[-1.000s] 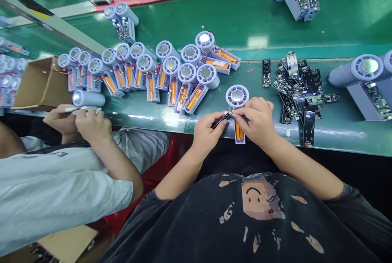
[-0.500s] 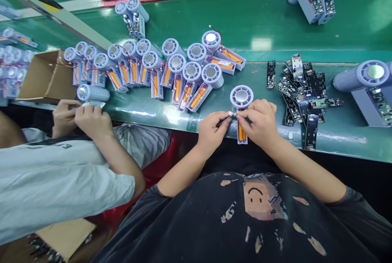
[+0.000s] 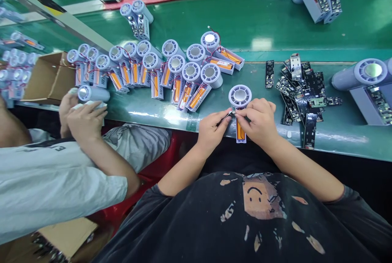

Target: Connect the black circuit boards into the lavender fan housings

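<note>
My left hand (image 3: 212, 132) pinches a thin dark circuit board (image 3: 223, 119), seen nearly edge-on, between thumb and fingers. At the board's upper right end, the fingertips of my right hand (image 3: 259, 117) are closed on something too small to make out. Just behind and below my fingers is a lavender fan unit (image 3: 240, 96) with a round slotted head and a silver centre. Its open handle faces up and shows an orange battery cell (image 3: 241, 133). Part of the handle is hidden by my right hand.
Right of my hands lies a pile of circuit boards (image 3: 310, 130). Several fan units (image 3: 191, 72) with orange cells stand to the left. A co-worker's hands (image 3: 84, 118) hold a white piece near a cardboard box (image 3: 45, 81). A finished-looking unit (image 3: 361, 75) is far right.
The board in my left hand has tilted slightly, and my hands stay close together at the same spot. The co-worker's hands have moved a little left and apart from the lying fan unit.
</note>
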Motion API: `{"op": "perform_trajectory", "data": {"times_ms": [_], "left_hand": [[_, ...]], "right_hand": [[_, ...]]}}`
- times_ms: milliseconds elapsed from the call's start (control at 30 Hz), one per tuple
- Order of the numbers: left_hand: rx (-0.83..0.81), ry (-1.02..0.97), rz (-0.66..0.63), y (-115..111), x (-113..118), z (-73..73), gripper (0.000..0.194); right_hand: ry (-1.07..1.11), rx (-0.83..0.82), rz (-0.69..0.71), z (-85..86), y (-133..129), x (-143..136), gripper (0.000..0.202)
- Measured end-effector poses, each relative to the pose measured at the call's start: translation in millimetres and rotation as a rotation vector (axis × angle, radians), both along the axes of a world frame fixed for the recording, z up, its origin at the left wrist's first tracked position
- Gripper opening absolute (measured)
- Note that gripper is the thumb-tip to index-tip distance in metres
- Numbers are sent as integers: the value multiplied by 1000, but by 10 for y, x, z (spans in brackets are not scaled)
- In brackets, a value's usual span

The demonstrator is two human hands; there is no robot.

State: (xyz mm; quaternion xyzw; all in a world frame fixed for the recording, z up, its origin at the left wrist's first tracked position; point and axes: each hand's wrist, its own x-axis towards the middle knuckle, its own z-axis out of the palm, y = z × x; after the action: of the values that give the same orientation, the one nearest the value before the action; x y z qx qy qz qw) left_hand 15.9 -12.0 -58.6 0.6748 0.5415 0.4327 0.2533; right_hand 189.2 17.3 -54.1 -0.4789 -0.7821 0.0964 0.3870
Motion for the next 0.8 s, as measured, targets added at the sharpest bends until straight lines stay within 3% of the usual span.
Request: {"op": "perform_trajectory", "data": {"times_ms": [267,433,600,700,800], "left_hand": [[3,-41,46,-13,10,11,21],[-116,-115,45,7,20,15,23],[-202,-278,28,28,-13,-52,38],[-165,-247,-2,12,-42,-74,36],[-111,-173,-51,0,-65,-62,31]], "right_hand": [[11,79,17,-16,-3,-1,23],[72,0,18,48,-10,34,15],[25,-124,-11,204,-45,237,38],[-12,-290,78,256,-42,344,21],[128,-300,131,269,-16,353,14]]}}
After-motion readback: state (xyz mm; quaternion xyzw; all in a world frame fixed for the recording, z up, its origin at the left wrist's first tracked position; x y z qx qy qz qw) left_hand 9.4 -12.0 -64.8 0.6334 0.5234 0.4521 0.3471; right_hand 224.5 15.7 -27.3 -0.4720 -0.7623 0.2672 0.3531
